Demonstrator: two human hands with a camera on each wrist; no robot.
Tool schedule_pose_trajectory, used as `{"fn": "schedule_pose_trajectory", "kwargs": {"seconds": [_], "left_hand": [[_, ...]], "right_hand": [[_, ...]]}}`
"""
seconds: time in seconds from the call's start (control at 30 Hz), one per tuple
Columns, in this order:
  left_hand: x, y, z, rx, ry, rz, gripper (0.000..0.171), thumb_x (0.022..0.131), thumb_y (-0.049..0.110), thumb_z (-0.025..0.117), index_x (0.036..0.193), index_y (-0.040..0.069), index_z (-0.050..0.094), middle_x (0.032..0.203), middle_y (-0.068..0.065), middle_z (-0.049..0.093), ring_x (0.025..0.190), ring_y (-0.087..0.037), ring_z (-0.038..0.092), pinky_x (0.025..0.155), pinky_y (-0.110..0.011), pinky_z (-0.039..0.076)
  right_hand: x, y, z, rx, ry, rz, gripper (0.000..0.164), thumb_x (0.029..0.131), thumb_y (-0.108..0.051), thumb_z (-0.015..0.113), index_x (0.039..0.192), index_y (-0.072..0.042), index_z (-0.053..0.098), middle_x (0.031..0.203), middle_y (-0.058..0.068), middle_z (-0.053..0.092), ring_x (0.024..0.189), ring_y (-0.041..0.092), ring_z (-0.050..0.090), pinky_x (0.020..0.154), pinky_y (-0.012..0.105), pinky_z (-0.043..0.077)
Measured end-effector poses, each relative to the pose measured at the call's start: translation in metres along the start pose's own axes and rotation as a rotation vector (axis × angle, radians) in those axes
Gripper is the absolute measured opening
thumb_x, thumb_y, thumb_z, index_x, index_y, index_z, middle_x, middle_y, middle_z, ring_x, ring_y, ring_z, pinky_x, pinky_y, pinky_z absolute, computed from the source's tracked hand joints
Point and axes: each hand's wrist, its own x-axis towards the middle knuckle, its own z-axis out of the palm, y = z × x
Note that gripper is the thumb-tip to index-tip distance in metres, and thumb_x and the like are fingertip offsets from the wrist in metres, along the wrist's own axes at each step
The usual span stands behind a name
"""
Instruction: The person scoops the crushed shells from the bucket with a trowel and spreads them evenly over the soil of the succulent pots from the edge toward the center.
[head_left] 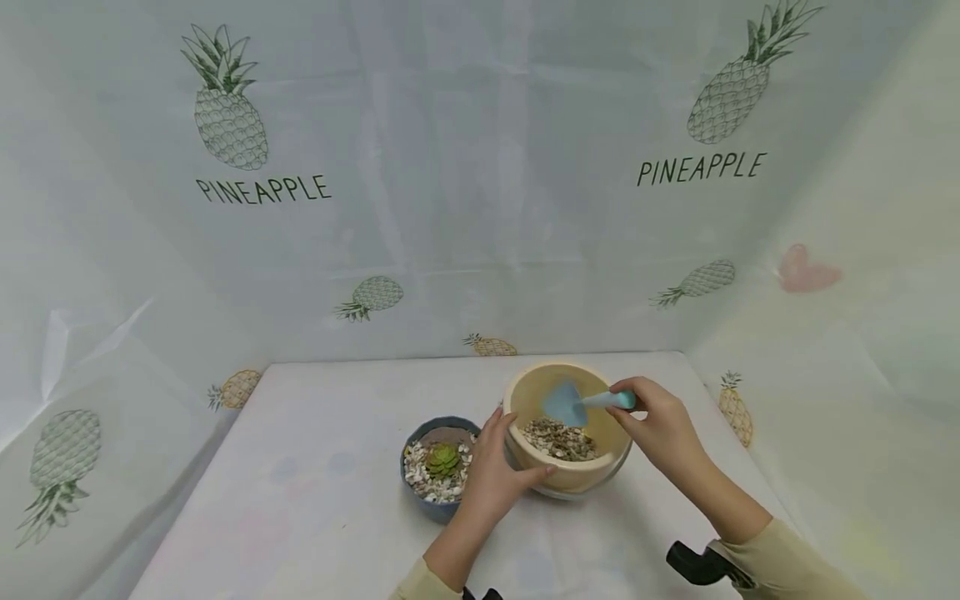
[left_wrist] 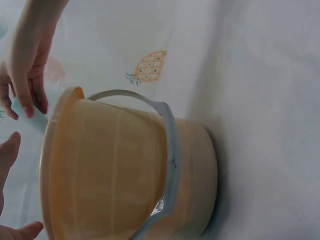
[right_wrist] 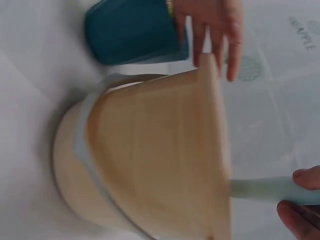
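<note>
My right hand [head_left: 663, 425] grips the pale end of a small blue trowel [head_left: 566, 404] between thumb and fingers. Its blade is inside the mouth of a cream bucket [head_left: 577, 478], above loose brown and white gravel [head_left: 562, 442]. With fairly straight fingers, my left hand [head_left: 491, 475] rests at the bucket's left and front rim. In the left wrist view, the grey bail handle [left_wrist: 172, 155] hangs down the bucket's side. Left of the bucket is a dark blue pot [head_left: 435, 512] holding a green succulent [head_left: 442, 460] among pale pebbles, partly hidden by my left hand.
Both containers stand on a table covered with a white cloth [head_left: 315, 467]. Behind and beside it hangs sheeting [head_left: 465, 208] printed with pineapples. The blue pot [right_wrist: 135, 35] is close to the bucket. A black strap mount [head_left: 697, 564] is on my right wrist.
</note>
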Motion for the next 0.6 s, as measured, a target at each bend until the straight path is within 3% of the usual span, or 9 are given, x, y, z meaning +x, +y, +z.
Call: {"fn": "schedule_pose_trajectory", "kwargs": {"seconds": [0.23,0.6], "left_hand": [[0.003,0.002,0.006,0.057,0.028,-0.009,0.094,0.064,0.039,0.092,0.141,0.007,0.048,0.157,-0.012,0.024,0.139,-0.044,0.025,0.100,-0.068,0.032],[0.009,0.002,0.012,0.090,0.059,-0.022,0.090,0.058,0.042,0.094,0.132,0.008,0.056,0.153,-0.011,0.031,0.135,-0.044,0.033,0.098,-0.065,0.037]], "right_hand": [[-0.001,0.012,0.019,-0.013,-0.099,0.129,0.026,0.077,0.004,0.079,0.098,0.000,0.065,0.090,0.011,0.066,0.075,0.024,0.066,0.059,0.032,0.055],[0.004,0.024,0.038,-0.060,-0.195,0.143,0.023,0.076,0.002,0.081,0.092,-0.001,0.064,0.085,0.007,0.065,0.073,0.018,0.063,0.060,0.030,0.054]]}}
